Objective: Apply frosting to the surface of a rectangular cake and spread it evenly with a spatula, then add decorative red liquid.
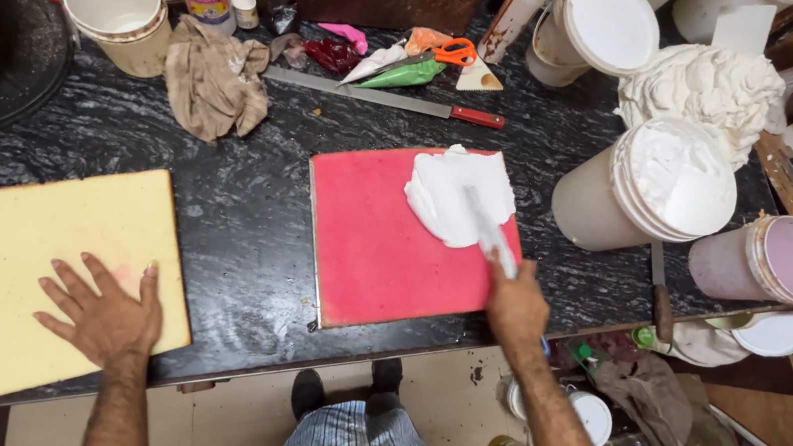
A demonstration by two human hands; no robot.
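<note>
Here the left hand (103,313) lies flat, palm down, fingers spread wide, pressing on the near right corner of a pale yellow sheet cake (17,277) at the left of the black counter (246,215); it grips nothing. To the right, the right hand (516,303) reaches forward with its fingers curled tight around the handle of a cream-coated spatula (488,229), whose blade rests in a mound of white cream (456,192) on the far right part of the red sheet cake (395,238). A tilted tub of cream (658,190) stands just right of it.
</note>
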